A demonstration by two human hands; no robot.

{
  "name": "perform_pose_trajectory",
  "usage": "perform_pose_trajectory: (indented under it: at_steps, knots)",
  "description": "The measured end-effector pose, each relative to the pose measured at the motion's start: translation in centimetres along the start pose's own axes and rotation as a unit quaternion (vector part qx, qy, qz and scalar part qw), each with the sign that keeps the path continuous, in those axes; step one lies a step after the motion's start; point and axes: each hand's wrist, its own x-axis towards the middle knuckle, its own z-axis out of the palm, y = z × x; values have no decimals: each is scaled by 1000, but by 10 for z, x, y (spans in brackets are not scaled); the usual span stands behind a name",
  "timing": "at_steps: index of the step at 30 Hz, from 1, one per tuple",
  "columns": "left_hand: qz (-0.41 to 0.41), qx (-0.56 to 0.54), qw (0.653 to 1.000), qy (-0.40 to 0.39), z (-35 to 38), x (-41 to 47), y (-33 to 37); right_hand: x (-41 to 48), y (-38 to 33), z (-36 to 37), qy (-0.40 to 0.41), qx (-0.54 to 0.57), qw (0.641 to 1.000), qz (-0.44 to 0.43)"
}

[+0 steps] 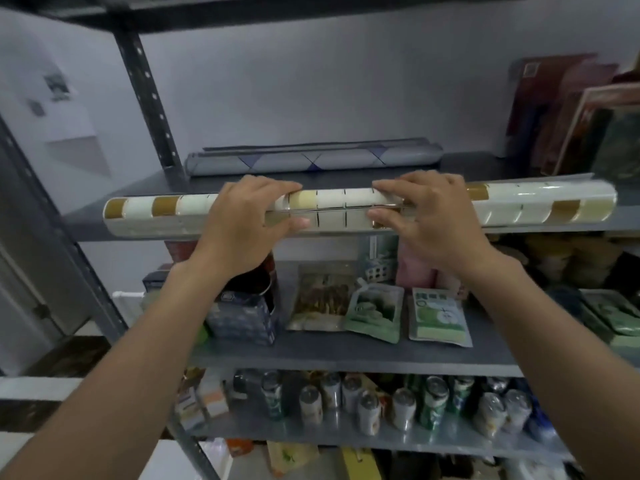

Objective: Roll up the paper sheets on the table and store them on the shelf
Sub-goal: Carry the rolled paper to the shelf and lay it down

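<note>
Both hands outstretched, gripping paper roll

You've got at centre a brown snack bag, a green pouch touching its right edge, and a green apple packet further right. Blue patterned box to their left. Lower, nearer: cans in rows. Far right: upright books. Left wall: printed notice.

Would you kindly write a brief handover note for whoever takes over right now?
Left hand and right hand: both grip the cream-and-gold tile-patterned paper roll, level at the front edge of the grey metal shelf.
Done: a grey paper roll with blue diamonds lies at the shelf's back.
Left: set this roll down and let go; the table is out of view.
</note>
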Motion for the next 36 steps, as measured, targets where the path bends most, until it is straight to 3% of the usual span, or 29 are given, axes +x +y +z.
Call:
perform_pose_trajectory:
  at_steps: [19, 36]
  knots:
    - [-53, -67, 991, -105, 76, 149, -151, 181, 55, 123, -132, -22, 991, 30]
    - [-26, -7, 992, -126, 123, 178, -210, 215, 68, 176, -162, -75, 983, 33]
